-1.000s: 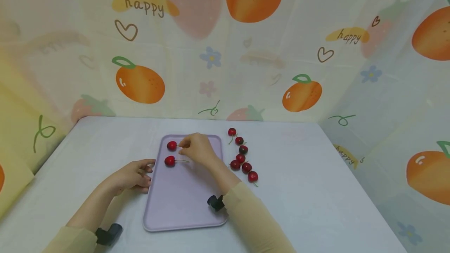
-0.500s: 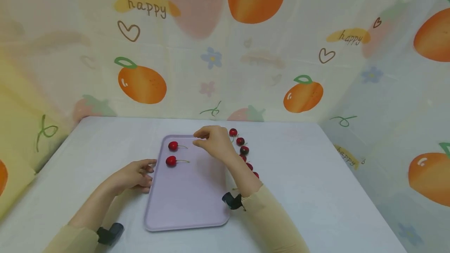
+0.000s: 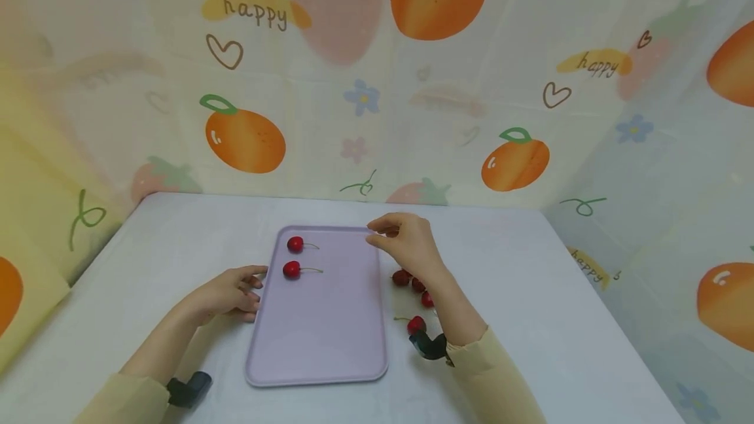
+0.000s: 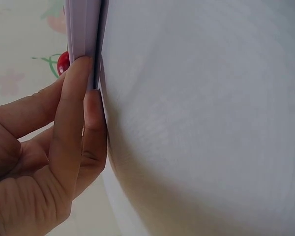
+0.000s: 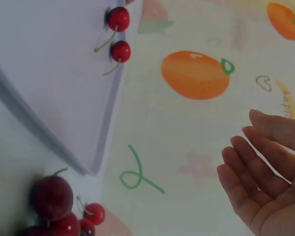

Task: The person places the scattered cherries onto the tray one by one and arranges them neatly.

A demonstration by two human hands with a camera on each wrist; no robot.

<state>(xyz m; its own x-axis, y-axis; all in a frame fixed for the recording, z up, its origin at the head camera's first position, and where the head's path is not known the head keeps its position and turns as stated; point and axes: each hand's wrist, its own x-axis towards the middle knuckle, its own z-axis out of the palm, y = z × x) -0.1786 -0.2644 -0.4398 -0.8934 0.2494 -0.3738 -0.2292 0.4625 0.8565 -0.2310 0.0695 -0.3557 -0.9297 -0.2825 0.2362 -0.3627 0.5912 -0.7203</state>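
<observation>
On a lilac tray (image 3: 318, 332), two red cherries (image 3: 295, 245) (image 3: 291, 270) lie near the far left corner, stems to the right. My left hand (image 3: 228, 294) is at the tray's left edge; in the left wrist view its fingertips touch the tray's side (image 4: 83, 29). Above the tray's far right corner, my right hand (image 3: 408, 242) hovers with nothing in it. The right wrist view shows its fingers (image 5: 258, 164) loosely bent and apart from the thumb. Several cherries (image 3: 401, 278) lie right of the tray, some hidden behind the right hand and forearm.
One cherry (image 3: 416, 325) sits closer to me, beside the right wrist's black camera (image 3: 430, 347). White cloth covers the table (image 3: 530, 319). A fruit-printed curtain (image 3: 318, 116) hangs behind it and along both sides.
My right hand has moved right, away from the upper cherry on the tray, to the tray's far right corner. The left hand stays at the tray. The head view has shifted slightly.
</observation>
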